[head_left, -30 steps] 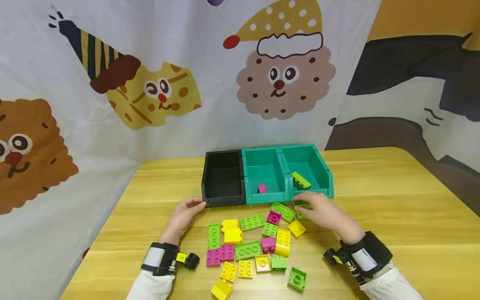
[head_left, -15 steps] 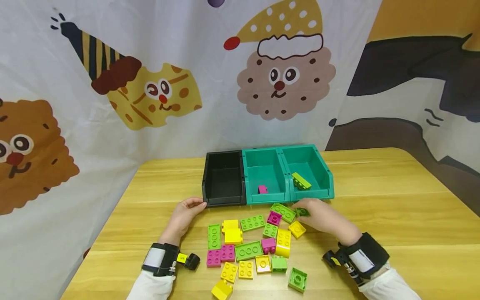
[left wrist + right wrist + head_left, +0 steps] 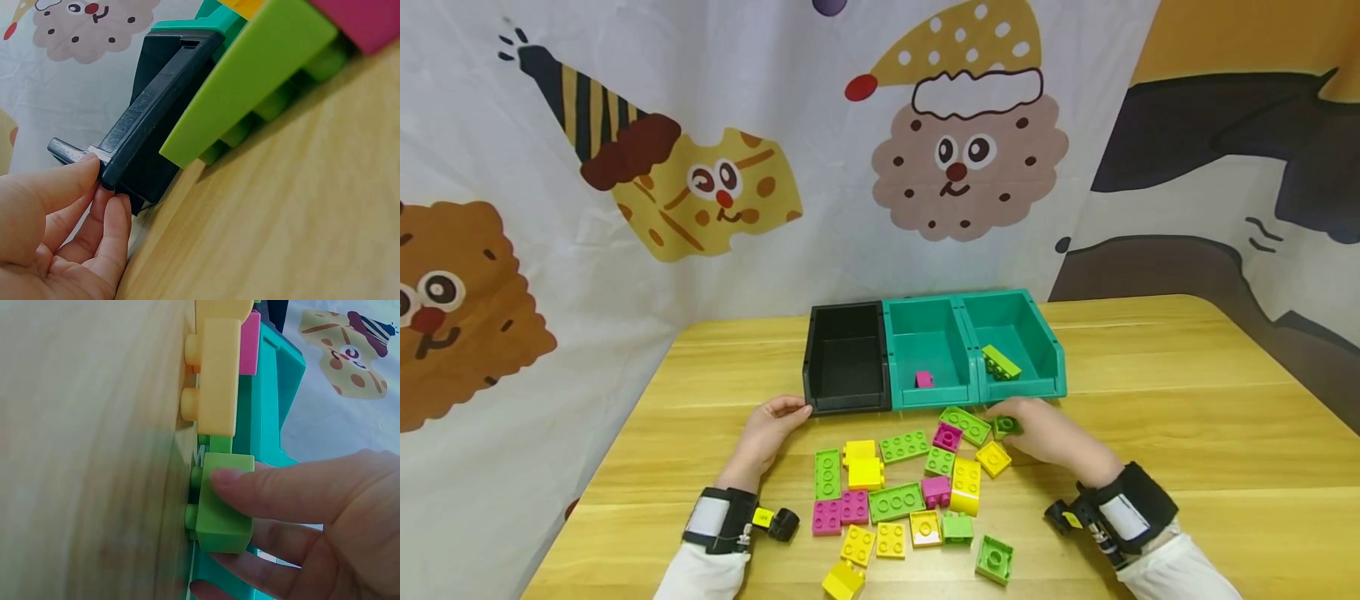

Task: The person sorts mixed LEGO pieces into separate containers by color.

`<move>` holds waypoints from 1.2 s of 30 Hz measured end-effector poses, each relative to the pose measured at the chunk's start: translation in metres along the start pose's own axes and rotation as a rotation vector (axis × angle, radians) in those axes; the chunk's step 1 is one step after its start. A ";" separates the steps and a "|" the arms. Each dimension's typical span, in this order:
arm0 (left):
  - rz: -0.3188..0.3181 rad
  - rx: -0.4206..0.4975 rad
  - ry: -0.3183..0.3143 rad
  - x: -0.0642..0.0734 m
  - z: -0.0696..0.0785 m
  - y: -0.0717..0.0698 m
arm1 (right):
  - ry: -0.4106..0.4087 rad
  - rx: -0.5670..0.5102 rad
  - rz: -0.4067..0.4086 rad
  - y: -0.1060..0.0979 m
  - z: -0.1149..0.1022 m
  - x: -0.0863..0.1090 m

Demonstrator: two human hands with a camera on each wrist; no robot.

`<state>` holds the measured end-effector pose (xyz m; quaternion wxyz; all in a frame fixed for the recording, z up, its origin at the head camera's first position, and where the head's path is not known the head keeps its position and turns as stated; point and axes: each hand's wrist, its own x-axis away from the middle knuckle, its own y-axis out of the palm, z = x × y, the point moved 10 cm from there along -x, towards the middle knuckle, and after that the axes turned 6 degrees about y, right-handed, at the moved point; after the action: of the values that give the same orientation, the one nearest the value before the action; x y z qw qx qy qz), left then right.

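Observation:
My left hand pinches the front left corner of the black bin; in the left wrist view the thumb lies on the rim and fingertips are below it. Just in front of the teal right bin, my right hand holds a small green building brick between thumb and fingers. The brick's studs face the table in the right wrist view. A long green brick leans in the right bin, and a small pink brick lies in the teal middle bin.
Several green, yellow and pink bricks lie spread between the hands, among them a yellow brick beside the right hand and an upturned green brick near the left. The wooden table ends at a patterned cloth behind the bins.
My right hand has drawn slightly down and its fingers have come in around the small green brick. The left hand stays at the black bin's corner.

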<state>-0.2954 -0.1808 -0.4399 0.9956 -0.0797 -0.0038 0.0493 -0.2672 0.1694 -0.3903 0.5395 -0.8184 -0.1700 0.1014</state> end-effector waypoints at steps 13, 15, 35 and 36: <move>0.000 -0.006 0.005 0.001 0.001 0.000 | 0.000 0.000 0.023 -0.002 0.004 -0.001; 0.001 0.000 0.003 0.001 0.001 0.000 | -0.001 -0.002 0.025 -0.002 0.003 -0.001; -0.008 -0.008 0.006 0.000 0.001 0.000 | 0.010 0.003 0.027 -0.004 0.002 0.000; -0.008 -0.007 0.004 0.000 0.001 0.000 | 0.011 0.001 0.028 -0.004 0.002 0.000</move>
<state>-0.2951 -0.1808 -0.4392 0.9955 -0.0834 -0.0023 0.0451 -0.2689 0.1727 -0.3872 0.5395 -0.8209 -0.1556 0.1043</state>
